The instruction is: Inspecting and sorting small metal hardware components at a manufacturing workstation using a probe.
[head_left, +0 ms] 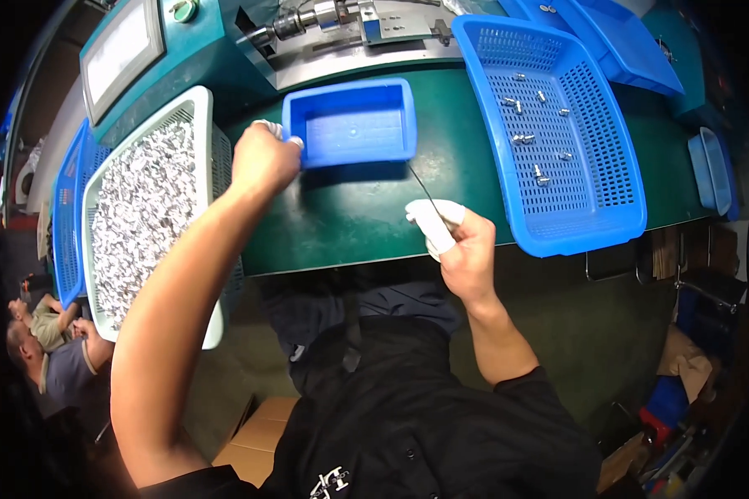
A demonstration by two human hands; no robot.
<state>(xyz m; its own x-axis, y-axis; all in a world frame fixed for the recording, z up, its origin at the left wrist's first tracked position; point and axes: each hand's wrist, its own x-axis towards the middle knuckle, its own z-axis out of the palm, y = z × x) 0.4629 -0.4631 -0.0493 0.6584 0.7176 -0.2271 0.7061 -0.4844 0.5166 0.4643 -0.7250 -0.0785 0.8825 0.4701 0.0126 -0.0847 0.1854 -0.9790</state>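
Note:
My left hand (265,156), with white covers on its fingertips, is closed on the left end of a small blue plastic bin (358,156). The bin's inside shows no parts. My right hand (462,245), also with white finger covers, is closed around a thin dark rod (421,182) that points up and left toward the bin's front right corner. Whether the rod's tip touches the bin, I cannot tell. Any small piece between the right fingertips is hidden by the covers.
At left, a pale green basket (201,158) is heaped with small shiny metal parts. A blue perforated basket (574,243) at right holds several similar parts. A machine with a metal spindle (295,23) stands behind the bin on the green bench (324,241). Another person (62,366) sits at far left.

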